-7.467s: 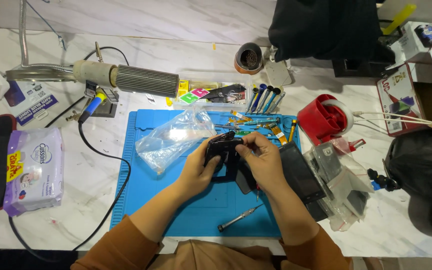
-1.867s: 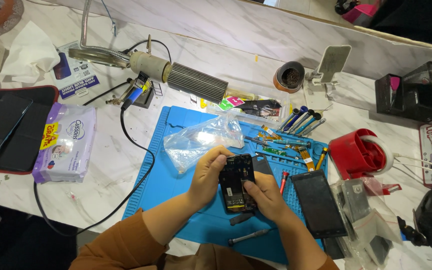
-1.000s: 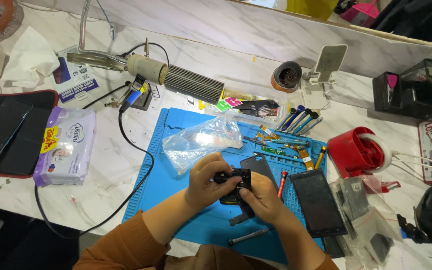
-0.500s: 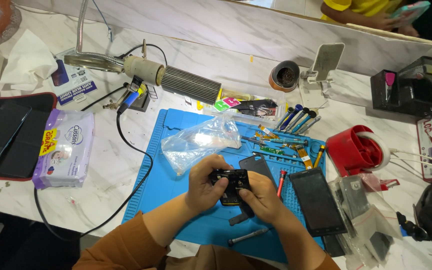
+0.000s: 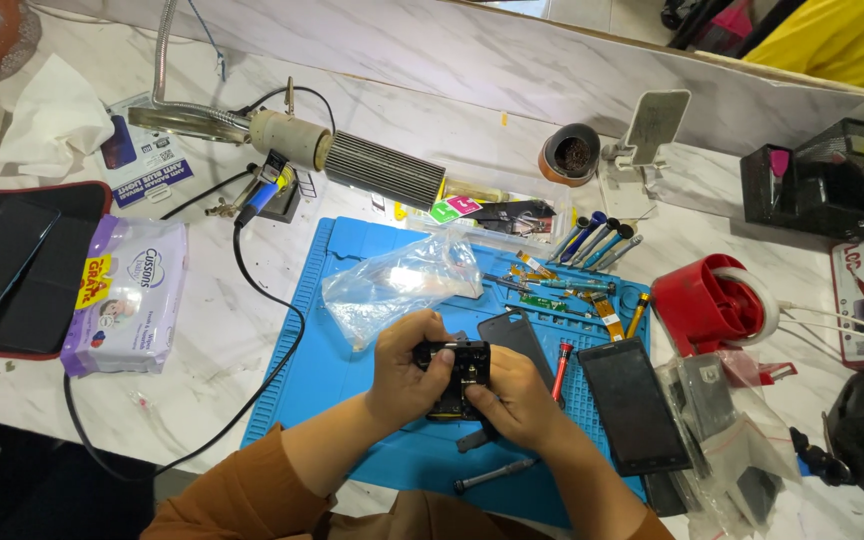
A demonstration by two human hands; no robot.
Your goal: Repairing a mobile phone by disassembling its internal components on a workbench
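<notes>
since half a second ago the view drifts slightly and the hands barely shift; the small black device (image 5: 452,378) sits a touch more upright between them, in the same place over the mat.

one white marbled worktop (image 5: 252,330) carries one blue ribbed mat (image 5: 352,350). on the mat lie one crumpled clear plastic bag (image 5: 397,285), two flat dark phone panels, the larger one (image 5: 634,405) at the right edge and a smaller grey one (image 5: 518,340) just beside the hands, and one dark pen-like tool (image 5: 495,475) near the front edge. one red tape dispenser (image 5: 707,305) stands right of the mat. one purple soft pack of wipes (image 5: 124,310), oblong with a yellow-and-red sticker at its left end, lies left of the mat, beside one black pad (image 5: 22,290). one white and blue printed card (image 5: 142,165) lies behind it. a row of about five blue and grey screwdrivers (image 5: 592,240) rests at the mat's far edge.

the left hand (image 5: 407,375) has its grip closed on the device's left side; the right hand (image 5: 522,400) clasps its lower right side, fingers pressing on its face.
</notes>
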